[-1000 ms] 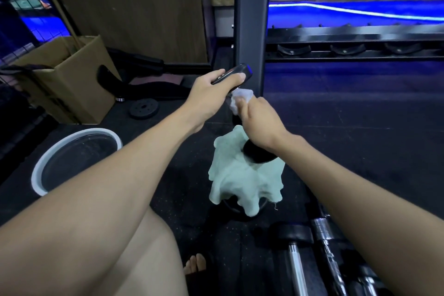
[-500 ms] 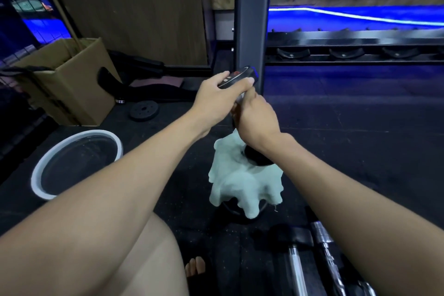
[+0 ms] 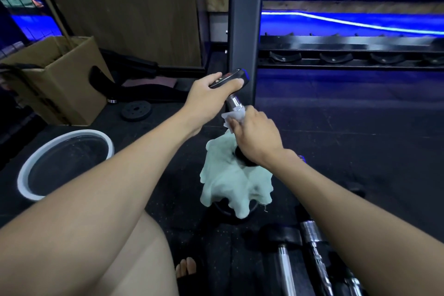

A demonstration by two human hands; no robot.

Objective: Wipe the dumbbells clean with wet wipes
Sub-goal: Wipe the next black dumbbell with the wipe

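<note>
Wiping the dumbbell handle.
Left hand (image 3: 211, 96) grips the dumbbell (image 3: 236, 78) head; right hand (image 3: 254, 137), clasping the wet wipe (image 3: 231, 118), has slid down, exposing chrome already wiped.

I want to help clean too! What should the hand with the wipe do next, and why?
Probably slide the wet wipe up the dumbbell handle. The right hand wraps it low, bare chrome shows above, and the left hand steadies the top.
</note>
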